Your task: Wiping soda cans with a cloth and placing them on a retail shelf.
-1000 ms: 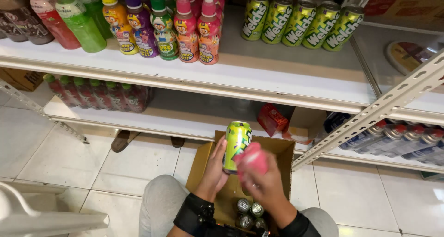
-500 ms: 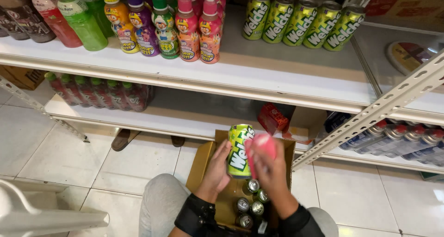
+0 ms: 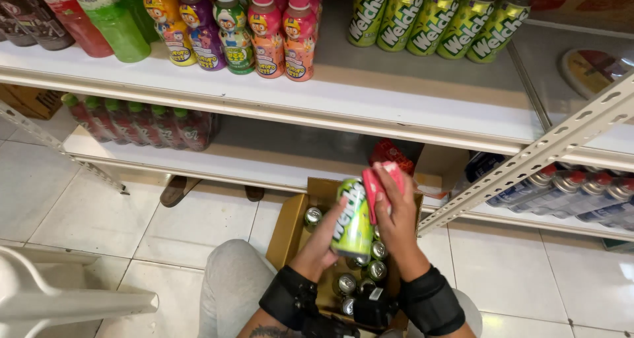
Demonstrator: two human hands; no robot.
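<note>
My left hand (image 3: 321,241) grips a green drink can (image 3: 352,220) from below and holds it tilted over an open cardboard box (image 3: 288,230). My right hand (image 3: 398,219) presses a pink cloth (image 3: 381,183) against the can's right side. Several more cans (image 3: 377,268) stand inside the box, tops up, just below both hands. Both wrists wear black bands.
A white shelf (image 3: 396,110) above carries several green cans (image 3: 429,24) at the right and small colourful bottles (image 3: 231,28) at the left. The lower shelf holds a pack of red bottles (image 3: 142,120). A slotted metal upright (image 3: 528,163) slants at the right. A white chair (image 3: 59,298) is at lower left.
The can has tilted and sunk slightly toward the box. The right hand with the pink cloth has slid from the can's top to its right side.
</note>
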